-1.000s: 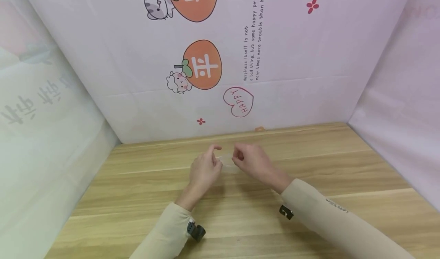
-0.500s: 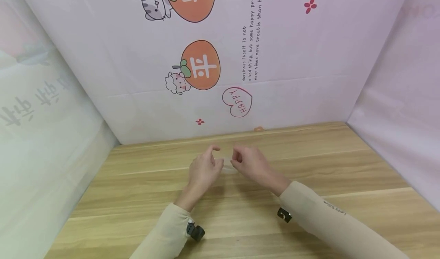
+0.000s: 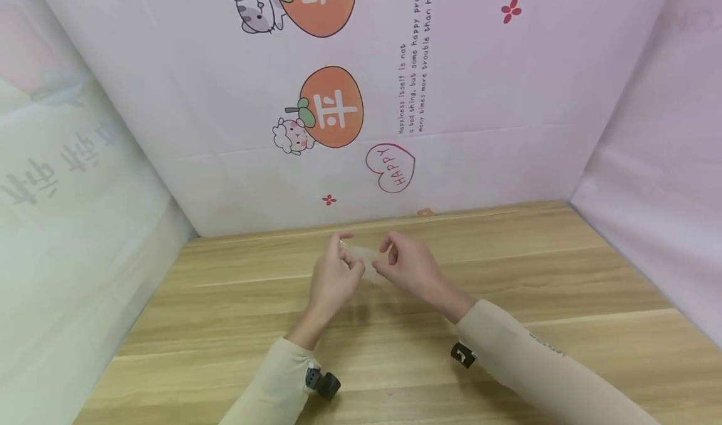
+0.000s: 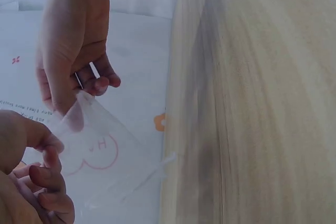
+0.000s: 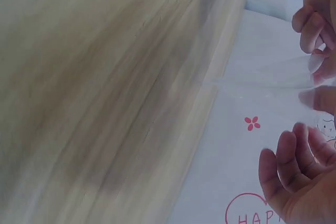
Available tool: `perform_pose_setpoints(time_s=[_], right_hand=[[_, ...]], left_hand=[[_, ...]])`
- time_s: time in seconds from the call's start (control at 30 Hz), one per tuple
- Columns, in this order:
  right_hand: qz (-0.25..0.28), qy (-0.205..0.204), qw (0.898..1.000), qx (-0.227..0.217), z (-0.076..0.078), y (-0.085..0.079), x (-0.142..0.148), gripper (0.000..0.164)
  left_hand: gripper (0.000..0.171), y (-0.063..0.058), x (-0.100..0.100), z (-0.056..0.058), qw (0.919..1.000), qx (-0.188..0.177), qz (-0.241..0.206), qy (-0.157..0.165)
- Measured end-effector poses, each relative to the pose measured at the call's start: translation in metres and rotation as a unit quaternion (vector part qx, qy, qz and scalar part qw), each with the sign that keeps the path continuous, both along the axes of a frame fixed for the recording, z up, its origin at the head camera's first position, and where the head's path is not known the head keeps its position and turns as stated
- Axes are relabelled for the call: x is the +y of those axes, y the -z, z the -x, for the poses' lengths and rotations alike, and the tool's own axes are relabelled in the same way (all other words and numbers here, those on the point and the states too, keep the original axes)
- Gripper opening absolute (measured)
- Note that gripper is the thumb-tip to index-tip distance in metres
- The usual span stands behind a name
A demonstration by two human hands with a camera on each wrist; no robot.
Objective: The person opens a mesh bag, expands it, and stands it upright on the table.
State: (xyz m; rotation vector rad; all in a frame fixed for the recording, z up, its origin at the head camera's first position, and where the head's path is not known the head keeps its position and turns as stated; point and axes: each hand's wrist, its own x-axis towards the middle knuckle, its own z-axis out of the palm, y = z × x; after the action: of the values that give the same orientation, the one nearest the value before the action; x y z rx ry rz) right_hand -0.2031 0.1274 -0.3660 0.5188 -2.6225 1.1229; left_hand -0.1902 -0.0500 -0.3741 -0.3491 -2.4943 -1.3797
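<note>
A thin, see-through plastic bag (image 4: 100, 129) stretches between my two hands above the table, and the heart printed on the backdrop shows through it. My left hand (image 3: 334, 278) pinches one side of it with thumb and index finger, the other fingers curled beneath. On the opposite side, my right hand (image 3: 414, 265) has the film at its thumb and index fingertips, with the thumb (image 4: 76, 119) showing through the plastic. The bag's lower end hangs free, a creased strip pointing toward the tabletop. In the right wrist view the film (image 5: 257, 85) is a faint, nearly edge-on sheet.
Under both hands lies a wood-grain table (image 3: 225, 325). A white printed cloth (image 3: 479, 99) rises behind its far edge, and pale cloths stand at left and right. Each sleeve carries a small black wrist camera (image 3: 324, 384).
The film has risen and now shows higher between my hands. My left index finger has shifted up slightly, and my right thumb and index finger have parted a little.
</note>
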Motion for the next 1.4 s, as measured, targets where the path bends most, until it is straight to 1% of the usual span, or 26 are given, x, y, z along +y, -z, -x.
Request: perform_pose_setpoints(time_s=[0.1, 0.17, 0.23, 0.33, 0.4, 0.53, 0.8, 0.9, 1.0, 1.07, 1.17, 1.23, 1.33, 1.4], right_hand=[[-0.033, -0.002, 0.999, 0.020, -0.0008, -0.0018, -0.0025, 0.023], [-0.043, -0.001, 0.998, 0.041, -0.0010, -0.0027, -0.0043, 0.017], [-0.044, -0.001, 0.998, 0.052, -0.0010, -0.0037, -0.0056, 0.012], [-0.035, 0.003, 0.998, 0.056, -0.0001, -0.0038, -0.0063, 0.011], [-0.029, 0.004, 0.998, 0.054, 0.0006, -0.0034, -0.0061, 0.010], [-0.025, 0.006, 0.999, 0.046, 0.0013, -0.0020, -0.0039, 0.008], [-0.027, 0.009, 0.999, 0.045, 0.0023, 0.0013, 0.0004, 0.010], [-0.030, 0.009, 0.999, 0.033, 0.0019, 0.0017, 0.0013, 0.014], [-0.034, 0.007, 0.999, 0.007, 0.0004, 0.0013, 0.0020, 0.020], [-0.029, 0.001, 0.999, -0.014, -0.0005, 0.0009, 0.0021, 0.020], [0.008, -0.006, 0.999, -0.054, -0.0008, 0.0014, 0.0020, 0.012], [0.043, -0.006, 0.996, -0.075, -0.0007, 0.0021, 0.0019, 0.007], [0.093, -0.004, 0.991, -0.092, -0.0007, 0.0028, 0.0022, 0.005], [0.112, -0.002, 0.989, -0.094, -0.0010, 0.0031, 0.0025, 0.005]], left_hand=[[0.054, -0.0009, 0.0009, 0.0015, 0.9993, 0.016, 0.035, 0.003], [0.053, -0.0013, 0.0018, 0.0019, 0.9983, 0.027, 0.052, -0.001], [0.054, -0.0009, 0.0026, 0.0018, 0.9975, 0.029, 0.064, -0.006], [0.057, 0.0003, 0.0035, 0.0005, 0.9971, 0.023, 0.072, -0.009], [0.057, 0.0014, 0.0037, 0.0000, 0.9966, 0.019, 0.079, -0.014], [0.055, 0.0025, 0.0037, -0.0002, 0.9955, 0.024, 0.089, -0.021], [0.053, 0.0032, 0.0042, 0.0011, 0.9961, 0.014, 0.083, -0.024], [0.052, 0.0028, 0.0043, 0.0014, 0.9970, 0.010, 0.074, -0.024], [0.051, 0.0014, 0.0042, 0.0012, 0.9979, 0.010, 0.059, -0.024], [0.050, 0.0003, 0.0039, 0.0012, 0.9984, 0.015, 0.048, -0.024], [0.046, -0.0009, 0.0031, 0.0016, 0.9991, 0.022, 0.025, -0.025], [0.043, -0.0006, 0.0024, 0.0017, 0.9993, 0.016, 0.015, -0.031], [0.040, 0.0014, 0.0012, 0.0010, 0.9990, -0.011, 0.013, -0.042], [0.038, 0.0036, 0.0006, 0.0003, 0.9985, -0.031, 0.013, -0.043]])
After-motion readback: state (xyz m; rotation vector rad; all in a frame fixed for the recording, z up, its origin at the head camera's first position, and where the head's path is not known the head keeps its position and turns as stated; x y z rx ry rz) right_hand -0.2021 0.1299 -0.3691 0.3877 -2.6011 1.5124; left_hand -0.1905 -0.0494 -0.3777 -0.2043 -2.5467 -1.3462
